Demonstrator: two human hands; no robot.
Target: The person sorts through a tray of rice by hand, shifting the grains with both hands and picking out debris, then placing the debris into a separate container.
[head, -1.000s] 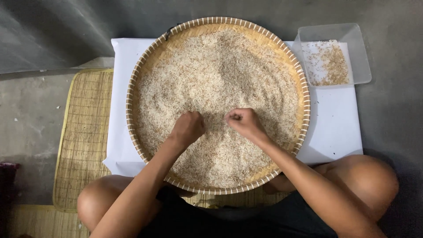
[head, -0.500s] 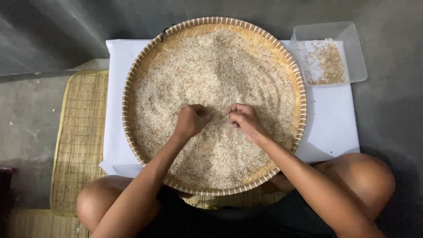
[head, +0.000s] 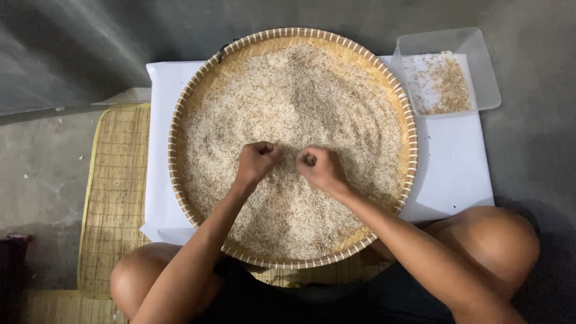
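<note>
Rice (head: pixel 288 114) fills the round woven tray (head: pixel 180 180) on white paper (head: pixel 450 162). Left hand (head: pixel 257 163) and right hand (head: pixel 321 168), both curled with fingertips pinched, rest close together mid-tray. A hard sweep could push grains over the near rim onto the straw mat (head: pixel 114 198), away from the clear plastic container (head: pixel 447 75) at far right.

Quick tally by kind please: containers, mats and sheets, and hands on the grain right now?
Round woven tray of grain: 1
Clear plastic container with sorted bits: 1
White sheet under the tray: 1
Woven floor mat: 1
Hands on the grain: 2, left hand and right hand, both curled
Total: 6
</note>
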